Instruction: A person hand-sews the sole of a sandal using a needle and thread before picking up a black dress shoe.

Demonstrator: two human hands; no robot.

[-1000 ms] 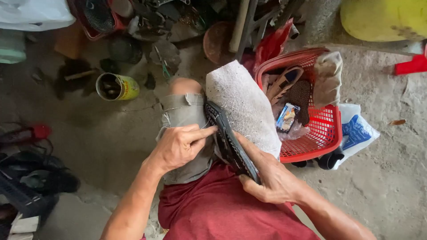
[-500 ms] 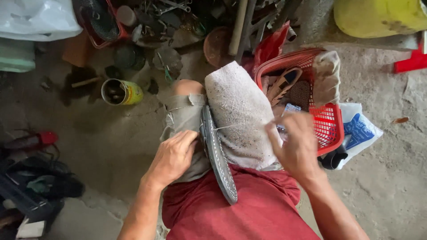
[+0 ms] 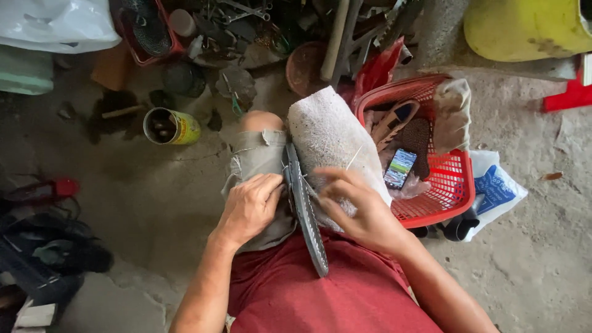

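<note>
1. Shoe sole (image 3: 306,213), dark and ridged, stands on its edge across our lap, wedged between our two hands, its toe end toward our waist and its heel end up by the knee.
2. Our left hand (image 3: 248,208) presses flat against the sole's left side, fingers together and curled over the grey shorts (image 3: 256,161); we cannot tell whether the fingertips actually pinch the sole's rim.
3. Our right hand (image 3: 359,211) sits just right of the sole, fingers bent and drawn together around a thin pale thread (image 3: 354,157) that runs up and away from the fingertips. We cannot tell whether a needle is in that grip.
4. Under and beyond the right hand lies a white woven cloth (image 3: 324,132), draped over our right knee and touching the sole.
5. Beneath both wrists is our red shirt (image 3: 333,296).
6. To the right of the right hand stands a red plastic basket (image 3: 444,203), holding a phone (image 3: 399,168) with a lit screen and a sandal (image 3: 391,121).
7. Well beyond the left hand, an open yellow tin can (image 3: 171,126) lies on its side on the concrete floor (image 3: 154,185).
8. Farthest off, past the knees, sits a heap of metal tools (image 3: 246,18), and at the far right a yellow drum (image 3: 524,28).
</note>
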